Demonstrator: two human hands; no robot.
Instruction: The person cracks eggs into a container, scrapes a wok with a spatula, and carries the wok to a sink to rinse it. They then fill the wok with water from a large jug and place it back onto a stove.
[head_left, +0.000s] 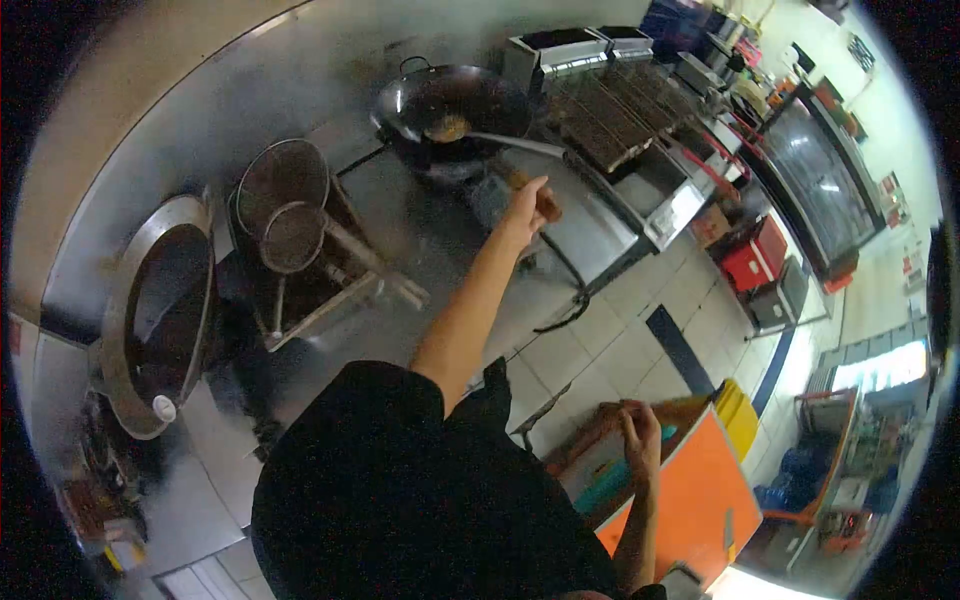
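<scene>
My left hand [530, 212] reaches forward beside the black wok [400, 105], its fingers curled around something brown that I cannot make out. A blurred grey patch lies just left of that hand, under the wok's rim. Inside the wok rests a ladle [515, 143] with a long metal handle, its bowl by a small yellowish patch. Lower down, my right hand [643, 437] hangs near my side with bent fingers, above the orange panel [700, 490]. Whether it holds anything is hidden by its fingers.
A large round pan [118, 330] with dark contents stands at the left. Mesh strainers [292, 238] lie over a rectangular tray beside it. Behind the wok is a grill rack [615, 110]. A tiled floor [600, 330] and a red box [755, 255] appear to the right.
</scene>
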